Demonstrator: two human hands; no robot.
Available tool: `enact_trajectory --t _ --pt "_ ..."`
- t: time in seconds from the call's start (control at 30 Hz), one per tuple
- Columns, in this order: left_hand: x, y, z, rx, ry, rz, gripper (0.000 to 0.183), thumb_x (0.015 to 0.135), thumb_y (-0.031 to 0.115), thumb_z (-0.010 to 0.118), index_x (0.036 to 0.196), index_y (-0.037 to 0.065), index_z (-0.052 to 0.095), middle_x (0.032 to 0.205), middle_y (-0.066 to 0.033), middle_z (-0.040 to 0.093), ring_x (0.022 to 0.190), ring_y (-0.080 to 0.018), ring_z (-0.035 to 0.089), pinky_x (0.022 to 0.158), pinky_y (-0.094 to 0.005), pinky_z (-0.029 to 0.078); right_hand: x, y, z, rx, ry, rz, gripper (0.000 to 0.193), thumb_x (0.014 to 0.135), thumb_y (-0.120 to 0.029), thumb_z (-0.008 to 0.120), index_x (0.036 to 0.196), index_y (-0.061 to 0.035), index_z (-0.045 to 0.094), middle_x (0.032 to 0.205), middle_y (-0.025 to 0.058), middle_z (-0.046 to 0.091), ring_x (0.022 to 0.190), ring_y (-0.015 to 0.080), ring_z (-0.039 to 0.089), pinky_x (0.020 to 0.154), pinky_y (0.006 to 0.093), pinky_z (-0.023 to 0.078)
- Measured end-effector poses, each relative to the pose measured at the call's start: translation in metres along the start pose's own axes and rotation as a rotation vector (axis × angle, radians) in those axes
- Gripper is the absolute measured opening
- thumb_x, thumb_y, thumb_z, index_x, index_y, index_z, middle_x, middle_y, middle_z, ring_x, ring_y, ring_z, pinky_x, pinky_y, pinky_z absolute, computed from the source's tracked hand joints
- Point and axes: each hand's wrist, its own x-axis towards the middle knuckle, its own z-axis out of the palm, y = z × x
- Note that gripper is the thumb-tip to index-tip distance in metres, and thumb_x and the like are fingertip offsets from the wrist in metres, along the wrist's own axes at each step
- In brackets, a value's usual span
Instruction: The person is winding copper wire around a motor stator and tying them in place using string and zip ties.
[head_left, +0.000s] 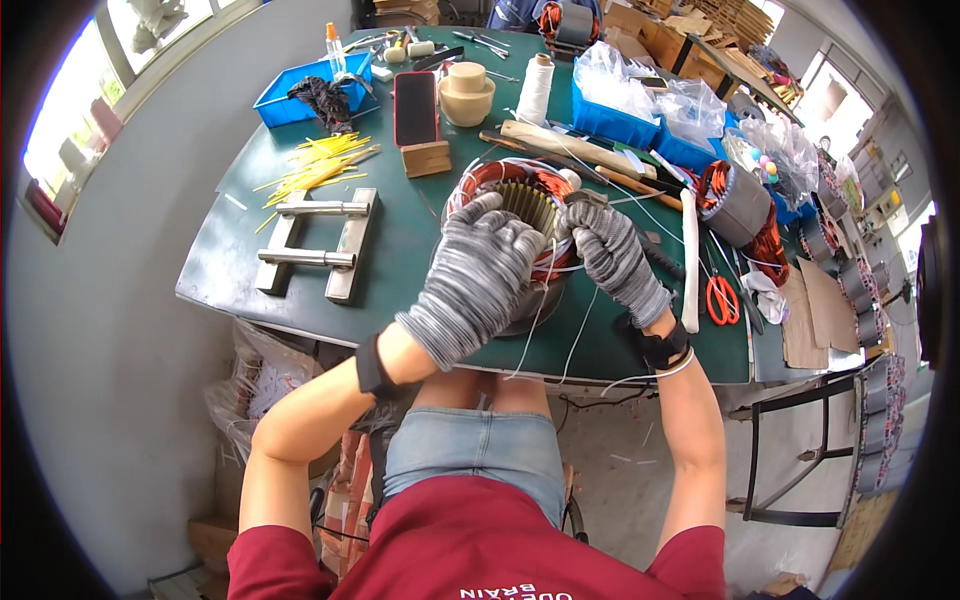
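A motor stator (527, 203) with copper-red windings stands in front of me at the near table edge, its slotted bore facing up. My left hand (485, 260), in a grey striped glove, lies over the windings' near-left rim with fingers curled; what they grip is hidden. On the right rim, my right hand (606, 243), gloved alike, is closed in a pinch on a white cord. Loose lengths of white cord (575, 345) hang from the stator past the table edge. Another strand passes by my right wrist.
A metal two-bar frame (345, 245), yellow strips (322, 165) and a phone (416, 108) on a wooden block lie left. Behind the stator stand a thread cone (536, 90) and wooden sticks (575, 145). Red-handled scissors (721, 298), a white stick (690, 260) and another stator (738, 205) are right.
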Motion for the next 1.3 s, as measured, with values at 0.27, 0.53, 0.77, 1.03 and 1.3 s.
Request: enact_trajectory --t 0.27,0.53,0.77,1.03,1.3 --pt "0.003 0.002 -0.008 -0.022 -0.012 -0.173 0.011 0.075 0.01 0.057 0.085 0.008 0.061 0.081 -0.0116 0.06 0.085 -0.03 0.057 0.084 -0.0424 0.042 0.002 -0.01 0.001 0.121 0.033 -0.045 0.018 0.085 -0.006 0.05 0.1 -0.002 0.058 0.084 0.0126 0.064 0.076 0.0261 0.063 0.07 0.0334 0.051" --pt "0.024 0.013 -0.032 0.175 -0.269 -0.086 0.019 0.074 0.012 0.059 0.093 0.009 0.061 0.095 -0.009 0.063 0.105 -0.0265 0.055 0.099 -0.0408 0.036 0.003 -0.016 0.004 0.132 0.077 -0.047 0.018 0.083 -0.005 0.051 0.098 -0.0006 0.059 0.086 0.0129 0.065 0.079 0.0277 0.063 0.075 0.0342 0.05" --pt "-0.009 -0.004 0.0 -0.117 0.063 0.089 0.028 0.075 0.007 0.056 0.103 0.007 0.055 0.104 -0.0125 0.059 0.097 -0.0303 0.056 0.095 -0.0462 0.039 0.002 -0.008 0.002 -0.087 0.102 -0.122 0.025 0.083 -0.013 0.058 0.107 -0.0062 0.059 0.089 0.012 0.063 0.082 0.0311 0.06 0.075 0.0376 0.048" --pt "-0.013 -0.001 0.01 -0.13 0.104 0.025 0.027 0.076 -0.002 0.055 0.102 0.004 0.056 0.091 -0.0114 0.059 0.086 -0.0317 0.055 0.089 -0.0436 0.04 -0.023 -0.055 -0.01 -0.41 0.335 -0.099 0.029 0.077 -0.009 0.061 0.105 -0.0147 0.061 0.094 0.0109 0.056 0.081 0.0257 0.056 0.075 0.0387 0.047" --pt "-0.011 0.001 0.017 -0.148 0.155 -0.001 0.027 0.071 -0.002 0.056 0.097 0.003 0.057 0.084 -0.0124 0.056 0.086 -0.0336 0.051 0.085 -0.0438 0.037 -0.032 -0.044 0.004 -0.691 0.217 -0.193 0.029 0.076 -0.025 0.065 0.105 -0.0237 0.063 0.096 0.0038 0.06 0.082 0.0233 0.058 0.077 0.0405 0.044"
